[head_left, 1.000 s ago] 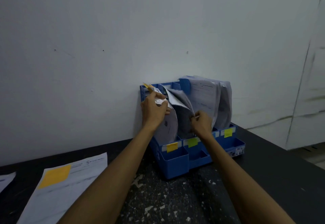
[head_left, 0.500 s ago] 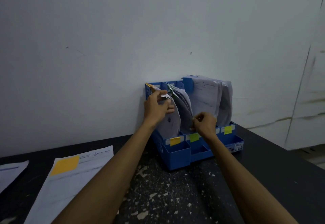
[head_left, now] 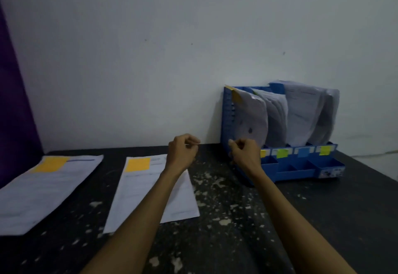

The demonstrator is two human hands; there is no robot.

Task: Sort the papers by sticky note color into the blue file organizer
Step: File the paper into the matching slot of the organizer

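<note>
The blue file organizer (head_left: 301, 172) stands against the wall at the right, its slots full of curled papers (head_left: 301, 114). The leftmost slot's paper (head_left: 252, 120) carries an orange note at its top. Front labels read orange, green (head_left: 282, 153), blue (head_left: 303, 152) and yellow (head_left: 325, 150). My right hand (head_left: 244, 155) hovers in front of the organizer's left corner, fingers curled, holding nothing. My left hand (head_left: 183, 153) is curled and empty above the table, left of the organizer. Two sheets with orange sticky notes lie flat: one (head_left: 181, 198) under my left forearm, one (head_left: 43, 187) further left.
The black table (head_left: 237, 220) is speckled with white paint flecks. A white wall rises right behind the organizer. A dark purple surface (head_left: 13, 101) borders the far left. The table's right edge runs past the organizer.
Both hands have let go of the papers in the organizer and drawn back toward me. The view has swung left, bringing the second orange-noted sheet into sight.
</note>
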